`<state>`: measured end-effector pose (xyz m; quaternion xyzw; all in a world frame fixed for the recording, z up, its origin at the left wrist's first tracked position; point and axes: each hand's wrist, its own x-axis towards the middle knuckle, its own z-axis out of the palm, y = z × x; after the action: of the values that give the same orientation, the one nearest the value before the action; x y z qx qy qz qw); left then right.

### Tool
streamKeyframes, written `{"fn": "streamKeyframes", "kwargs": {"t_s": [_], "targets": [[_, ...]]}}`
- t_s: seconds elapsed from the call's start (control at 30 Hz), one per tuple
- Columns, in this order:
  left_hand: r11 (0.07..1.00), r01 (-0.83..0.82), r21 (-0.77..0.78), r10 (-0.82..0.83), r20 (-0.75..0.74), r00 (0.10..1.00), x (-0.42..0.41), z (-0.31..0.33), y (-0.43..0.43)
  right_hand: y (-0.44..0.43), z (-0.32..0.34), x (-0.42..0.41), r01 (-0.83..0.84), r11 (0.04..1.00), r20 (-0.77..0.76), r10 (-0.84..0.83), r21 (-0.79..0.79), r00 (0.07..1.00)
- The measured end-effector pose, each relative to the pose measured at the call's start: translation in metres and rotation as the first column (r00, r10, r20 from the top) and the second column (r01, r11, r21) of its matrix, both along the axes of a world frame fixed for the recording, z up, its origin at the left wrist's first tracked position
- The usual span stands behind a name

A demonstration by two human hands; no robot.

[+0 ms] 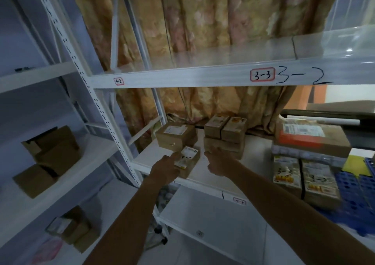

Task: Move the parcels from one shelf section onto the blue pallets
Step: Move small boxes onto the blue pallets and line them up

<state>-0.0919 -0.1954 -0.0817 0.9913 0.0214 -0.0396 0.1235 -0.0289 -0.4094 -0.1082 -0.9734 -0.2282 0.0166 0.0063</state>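
Left hand [165, 168] gripping small parcel [187, 161] on shelf [223, 175], right hand [218, 163] open beside it

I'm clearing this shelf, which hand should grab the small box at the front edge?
Left. The left hand already touches the small box; the right hand hovers beside it, nearer the stacked boxes.
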Motion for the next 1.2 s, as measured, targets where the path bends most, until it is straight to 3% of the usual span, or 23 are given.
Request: {"fn": "streamKeyframes", "kwargs": {"t_s": [0.33,0.73,0.97,1.2], "targets": [[0.988,0.150,-0.029,-0.150,-0.013,0.989,0.093,-0.032,0.026,0.047,0.002,0.052,0.054,0.998,0.019,-0.054,-0.017,0.998],[0.908,0.405,-0.109,-0.413,-0.055,0.909,0.164,-0.073,0.055,0.082,-0.014,0.047,0.365,0.928,0.019,-0.365,-0.068,0.931],[0.884,0.461,-0.073,-0.467,-0.129,0.875,0.164,-0.098,0.052,0.081,-0.010,0.027,0.500,0.866,-0.022,-0.500,-0.018,0.866],[0.903,0.410,-0.127,-0.425,-0.132,0.896,0.156,-0.097,0.041,0.068,-0.011,0.008,0.549,0.836,-0.059,-0.547,0.020,0.835]]}}
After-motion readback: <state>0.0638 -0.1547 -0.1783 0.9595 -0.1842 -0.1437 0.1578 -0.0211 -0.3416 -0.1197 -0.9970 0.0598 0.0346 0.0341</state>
